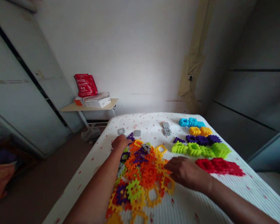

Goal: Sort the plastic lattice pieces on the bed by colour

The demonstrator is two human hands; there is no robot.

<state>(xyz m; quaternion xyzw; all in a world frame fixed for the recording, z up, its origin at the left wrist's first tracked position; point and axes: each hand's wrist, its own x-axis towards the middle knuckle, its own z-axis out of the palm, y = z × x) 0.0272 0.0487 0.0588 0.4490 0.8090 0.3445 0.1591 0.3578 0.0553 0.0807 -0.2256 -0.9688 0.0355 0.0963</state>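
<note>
A mixed pile of notched plastic building tiles (149, 171), mostly orange, yellow, purple and lime, lies on the white bedding between my arms. My left hand (120, 142) is at the pile's far left edge, close beside a purple tile (130, 136); its fingers are mostly hidden behind the hand. Just beyond it lie two grey tiles, one with an open pattern (121, 131) and one solid (137, 133). At the pile's right edge my right hand (180, 168) is closed, fingers curled, the tips by a yellow tile (160, 165). What they grip is hidden.
To the right lie sorted tile groups: blue (191, 122), yellow-orange (200, 131), purple (203, 140), lime (200, 150) and red (220, 166). Grey tiles (166, 128) stand mid-bed. A side table (72, 107) holds a red bag (86, 85) and a white box (100, 102).
</note>
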